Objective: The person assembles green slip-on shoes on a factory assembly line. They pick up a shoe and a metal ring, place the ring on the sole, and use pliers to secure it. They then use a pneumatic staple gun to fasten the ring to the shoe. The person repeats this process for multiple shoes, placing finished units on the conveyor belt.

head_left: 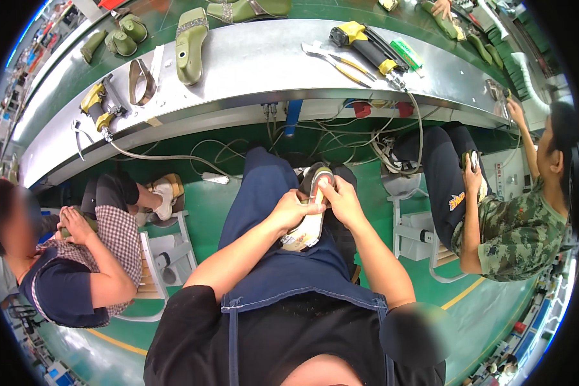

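Note:
Over my lap I hold a shoe last (311, 226) with a pale insole face turned up. Its lower end carries a patterned patch, and a brown strap-like piece shows near its far end. My left hand (294, 210) is closed around its left side, thumb lying across the pale face. On the other side my right hand (342, 201) grips the far end, its thumb pressed on a reddish area. The fingers beneath the last are hidden.
Ahead curves a metal workbench (257, 55) holding a yellow-black staple gun (367, 48), pincers (338, 63), a green box (407, 54), another staple gun (99, 108), a dark strap (141, 82) and a green last (190, 55). Air hoses hang below. Co-workers sit left (77, 264) and right (514, 225).

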`<action>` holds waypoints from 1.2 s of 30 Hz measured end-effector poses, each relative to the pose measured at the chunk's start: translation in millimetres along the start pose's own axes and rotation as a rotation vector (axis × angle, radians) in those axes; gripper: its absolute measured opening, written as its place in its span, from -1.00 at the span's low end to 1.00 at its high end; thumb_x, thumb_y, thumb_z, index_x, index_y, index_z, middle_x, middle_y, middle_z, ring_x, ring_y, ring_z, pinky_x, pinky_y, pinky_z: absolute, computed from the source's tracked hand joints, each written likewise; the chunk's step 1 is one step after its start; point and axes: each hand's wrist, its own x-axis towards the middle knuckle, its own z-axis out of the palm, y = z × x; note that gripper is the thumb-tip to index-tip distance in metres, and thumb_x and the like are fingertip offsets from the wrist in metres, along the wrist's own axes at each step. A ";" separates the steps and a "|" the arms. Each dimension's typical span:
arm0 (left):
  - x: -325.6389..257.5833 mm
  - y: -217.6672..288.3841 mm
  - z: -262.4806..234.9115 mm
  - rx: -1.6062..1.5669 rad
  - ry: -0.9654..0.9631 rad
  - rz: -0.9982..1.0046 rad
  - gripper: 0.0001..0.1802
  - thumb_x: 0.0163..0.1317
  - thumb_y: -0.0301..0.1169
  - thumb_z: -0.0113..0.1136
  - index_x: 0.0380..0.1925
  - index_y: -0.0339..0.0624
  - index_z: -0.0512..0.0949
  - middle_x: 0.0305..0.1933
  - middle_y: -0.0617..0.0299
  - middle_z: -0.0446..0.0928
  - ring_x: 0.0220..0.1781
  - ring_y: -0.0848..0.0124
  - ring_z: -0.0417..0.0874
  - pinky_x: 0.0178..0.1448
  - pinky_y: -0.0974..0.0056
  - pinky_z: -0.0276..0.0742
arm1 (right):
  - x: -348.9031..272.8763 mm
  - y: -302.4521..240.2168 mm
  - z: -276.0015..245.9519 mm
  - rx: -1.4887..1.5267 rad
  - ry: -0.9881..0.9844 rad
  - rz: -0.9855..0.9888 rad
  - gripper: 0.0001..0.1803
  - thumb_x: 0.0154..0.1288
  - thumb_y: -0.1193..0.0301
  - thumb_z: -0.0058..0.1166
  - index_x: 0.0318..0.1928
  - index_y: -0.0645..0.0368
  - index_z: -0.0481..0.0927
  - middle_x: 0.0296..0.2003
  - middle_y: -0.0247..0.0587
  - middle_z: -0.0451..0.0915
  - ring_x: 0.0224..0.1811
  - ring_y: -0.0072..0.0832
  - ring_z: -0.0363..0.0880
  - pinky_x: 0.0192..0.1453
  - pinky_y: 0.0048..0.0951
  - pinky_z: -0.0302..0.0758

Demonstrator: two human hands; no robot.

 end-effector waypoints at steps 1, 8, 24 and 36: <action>13.9 -11.7 -3.9 -0.021 -0.002 -0.059 -0.25 0.10 -0.16 0.68 0.08 -0.50 0.51 -0.08 -0.03 0.71 -0.13 0.28 0.79 0.04 0.22 0.71 | 6.2 -0.7 0.8 -0.061 0.025 -0.014 -0.40 0.50 0.00 0.22 0.04 0.43 0.65 -0.21 0.01 0.76 -0.19 -0.35 0.76 -0.10 -0.32 0.67; 49.6 -17.1 -13.0 -0.369 -0.083 -0.287 -0.43 0.36 -0.10 0.48 0.04 -0.44 0.61 -0.15 0.02 0.76 -0.19 0.27 0.84 -0.06 0.17 0.80 | 60.8 16.3 1.7 -0.113 -0.045 0.213 -0.36 0.47 -0.06 0.23 -0.10 0.45 0.65 -0.30 0.03 0.74 -0.33 -0.27 0.80 -0.38 -0.27 0.68; 41.1 -47.2 -89.0 0.278 0.310 0.205 -0.33 0.47 -0.17 0.33 0.38 -0.46 0.44 0.21 -0.12 0.67 0.13 0.25 0.75 0.06 0.17 0.74 | 54.8 20.5 2.9 -0.036 -0.017 0.173 -0.12 0.45 -0.14 0.23 0.32 0.51 0.51 -0.20 0.00 0.74 -0.32 -0.37 0.76 -0.48 -0.40 0.62; 10.2 -202.3 -216.7 -0.048 0.667 -0.111 -0.61 0.43 -0.22 0.25 0.01 -0.35 0.70 -0.08 -0.08 0.77 -0.05 0.19 0.79 0.11 0.12 0.67 | -24.1 68.7 -63.7 0.122 0.564 0.099 -0.39 0.56 0.05 0.16 0.39 0.22 0.52 0.27 -0.02 0.62 0.25 -0.19 0.64 0.11 -0.16 0.68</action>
